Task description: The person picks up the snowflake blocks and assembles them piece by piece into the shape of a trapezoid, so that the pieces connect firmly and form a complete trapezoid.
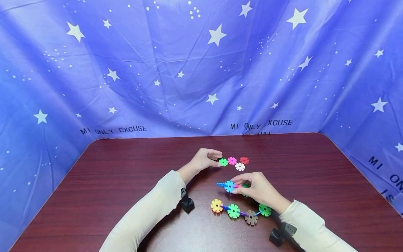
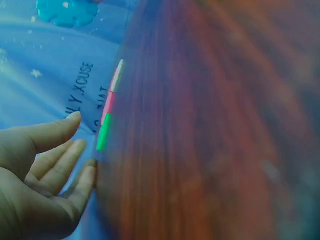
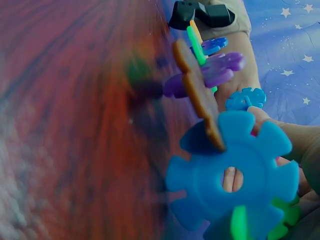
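Observation:
In the head view my right hand point(image 1: 259, 189) pinches a short string of joined notched plastic discs, with a light blue disc point(image 1: 229, 186) at the fingertips and pink and green partly behind the fingers. My left hand point(image 1: 204, 159) reaches toward a loose green disc point(image 1: 223, 162). Its thumb and fingers are spread, and the left wrist view shows a gap between the fingertips and that disc. Beside the green one lie a pink disc point(image 1: 232, 161), a white disc point(image 1: 240, 167) and a red disc point(image 1: 244, 160).
Nearer me, a longer joined chain stands on the dark wood table point(image 1: 126, 164), including a yellow-orange disc point(image 1: 217, 206), a green disc point(image 1: 233, 211) and a brown disc point(image 1: 251, 217). Its right end passes close by my right wrist. A blue star-print cloth point(image 1: 176, 105) hangs behind the table.

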Demonstrator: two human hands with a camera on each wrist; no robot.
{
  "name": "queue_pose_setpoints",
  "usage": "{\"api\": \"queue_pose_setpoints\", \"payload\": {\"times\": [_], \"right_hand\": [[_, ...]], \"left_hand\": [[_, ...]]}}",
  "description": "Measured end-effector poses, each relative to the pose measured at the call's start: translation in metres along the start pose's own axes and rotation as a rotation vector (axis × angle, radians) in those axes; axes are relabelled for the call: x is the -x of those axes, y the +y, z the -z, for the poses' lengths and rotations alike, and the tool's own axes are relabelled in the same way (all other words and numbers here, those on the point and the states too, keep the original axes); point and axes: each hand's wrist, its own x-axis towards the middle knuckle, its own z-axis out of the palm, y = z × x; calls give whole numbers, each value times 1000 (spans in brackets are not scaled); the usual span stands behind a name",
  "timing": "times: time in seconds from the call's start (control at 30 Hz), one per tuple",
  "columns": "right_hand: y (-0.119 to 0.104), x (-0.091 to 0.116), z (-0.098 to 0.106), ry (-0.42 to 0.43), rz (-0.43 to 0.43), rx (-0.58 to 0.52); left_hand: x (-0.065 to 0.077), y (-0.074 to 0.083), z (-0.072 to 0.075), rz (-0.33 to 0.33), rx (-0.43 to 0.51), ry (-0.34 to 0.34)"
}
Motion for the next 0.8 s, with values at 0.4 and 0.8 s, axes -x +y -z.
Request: {"api": "queue_pose_setpoints", "payload": {"times": [0.4,0.8], "right_hand": [[-2,1,1,1,-5,9],[0,0,0,1,-4,-3]], "left_hand": [[-18,-6,-4,-82,-297,-21],[-16,-2,-5,-100,-504,14]]}}
